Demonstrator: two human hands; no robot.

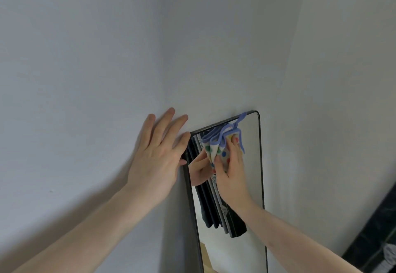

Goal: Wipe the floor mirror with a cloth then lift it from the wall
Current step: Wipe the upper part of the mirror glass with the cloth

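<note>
A tall floor mirror (251, 165) with a thin black frame leans against the white wall, its rounded top edge in mid-frame. My right hand (232, 175) presses a folded cloth (222, 144), white with coloured dots and a blue border, against the glass near the top. My left hand (158, 154) lies flat with fingers spread on the wall, its thumb side touching the mirror's upper left frame corner. The glass reflects my hand and some dark hanging clothes.
The white wall (107, 58) fills most of the view, with a corner to the right of the mirror. A dark marbled object (377, 236) leans at the lower right edge.
</note>
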